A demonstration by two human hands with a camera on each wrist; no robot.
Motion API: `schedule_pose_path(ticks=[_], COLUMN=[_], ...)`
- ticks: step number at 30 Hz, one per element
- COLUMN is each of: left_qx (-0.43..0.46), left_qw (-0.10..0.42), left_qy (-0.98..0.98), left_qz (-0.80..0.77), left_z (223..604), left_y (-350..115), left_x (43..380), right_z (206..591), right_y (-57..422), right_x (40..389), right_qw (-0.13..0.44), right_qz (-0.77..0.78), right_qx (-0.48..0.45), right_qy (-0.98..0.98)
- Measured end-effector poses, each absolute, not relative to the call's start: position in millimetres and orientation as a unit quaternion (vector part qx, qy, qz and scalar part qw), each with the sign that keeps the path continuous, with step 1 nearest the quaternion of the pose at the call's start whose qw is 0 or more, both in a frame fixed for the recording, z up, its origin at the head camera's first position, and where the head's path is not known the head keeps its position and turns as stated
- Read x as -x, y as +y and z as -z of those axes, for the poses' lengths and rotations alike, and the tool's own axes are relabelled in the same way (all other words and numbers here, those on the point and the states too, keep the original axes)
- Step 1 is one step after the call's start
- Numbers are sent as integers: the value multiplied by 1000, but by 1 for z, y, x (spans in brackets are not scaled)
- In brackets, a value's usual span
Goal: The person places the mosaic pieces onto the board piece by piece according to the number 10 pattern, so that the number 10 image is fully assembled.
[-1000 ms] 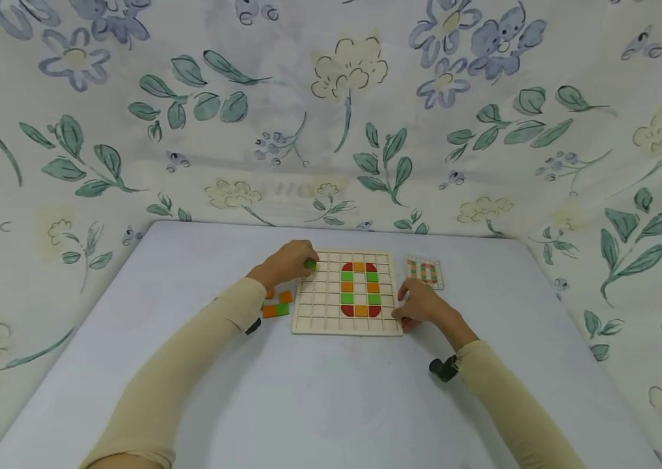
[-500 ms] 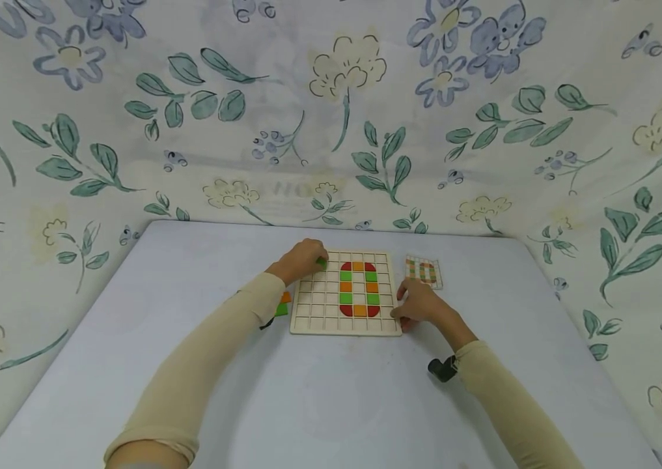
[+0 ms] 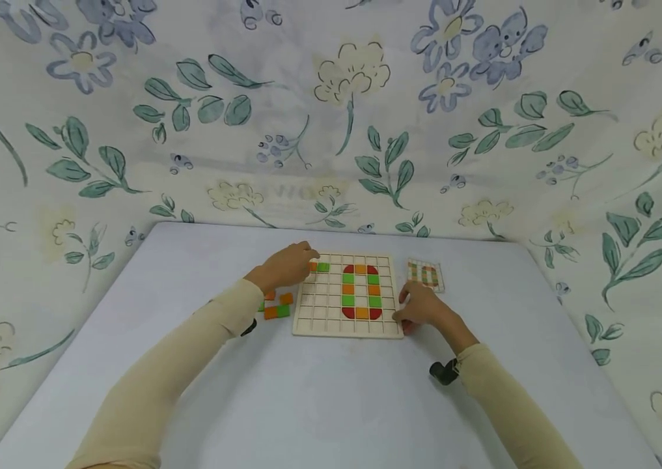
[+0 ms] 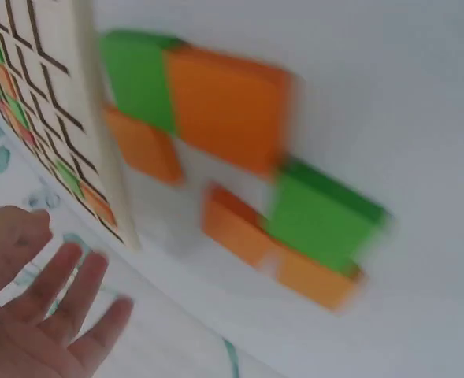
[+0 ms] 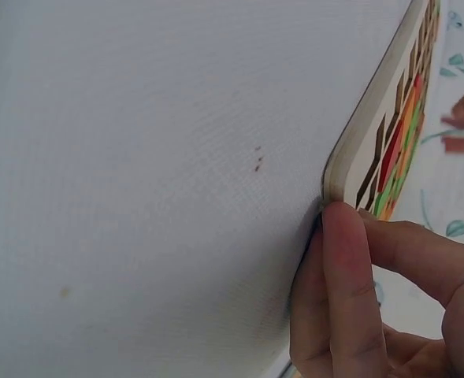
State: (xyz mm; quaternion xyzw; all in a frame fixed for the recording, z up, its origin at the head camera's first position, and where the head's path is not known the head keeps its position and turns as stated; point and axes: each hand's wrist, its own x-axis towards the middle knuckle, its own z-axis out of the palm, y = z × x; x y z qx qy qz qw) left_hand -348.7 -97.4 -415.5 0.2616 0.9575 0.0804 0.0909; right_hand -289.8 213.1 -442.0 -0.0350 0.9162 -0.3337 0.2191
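Note:
A pale wooden grid board (image 3: pixel 319 322) lies on the table with red, orange and green tiles forming a closed ring in its right half. Near its upper left, a green tile (image 3: pixel 323 268) sits in a cell beside an orange tile (image 3: pixel 313 267), partly covered by my left hand (image 3: pixel 285 267). That hand is over the board's left edge; in the left wrist view its fingers (image 4: pixel 82 287) are spread, holding nothing. With thumb and fingers, my right hand (image 3: pixel 421 305) grips the board's near right corner, seen closely in the right wrist view (image 5: pixel 346 268).
Loose orange and green tiles (image 4: pixel 228 110) lie on the table left of the board, several in number. A small pattern card (image 3: pixel 426 275) showing a similar coloured layout lies right of the board. Behind the white table (image 3: pixel 331 397) hangs a floral cloth (image 3: pixel 284 130).
My left hand carried the green tile rightward over the board, let go of it in a cell, and moved back left. My right hand has kept its hold on the board.

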Motion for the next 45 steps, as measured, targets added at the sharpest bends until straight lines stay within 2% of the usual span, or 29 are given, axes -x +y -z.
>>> schedule_pose_path(ticks=[11, 27, 35, 45], left_qx=[-260, -280, -232, -280], left_qw=[160, 138, 115, 74], left_qy=[950, 945, 955, 944], left_qz=[-70, -102, -143, -157], left_z=[417, 425, 421, 423], left_y=[-150, -164, -142, -90], left_x=[326, 317, 333, 346], right_z=[449, 442, 438, 443], right_y=[219, 217, 216, 211], right_x=[289, 289, 289, 289], right_qw=[212, 215, 218, 217], right_qz=[335, 335, 329, 339], right_qx=[34, 33, 31, 22], right_qy=[917, 917, 918, 915])
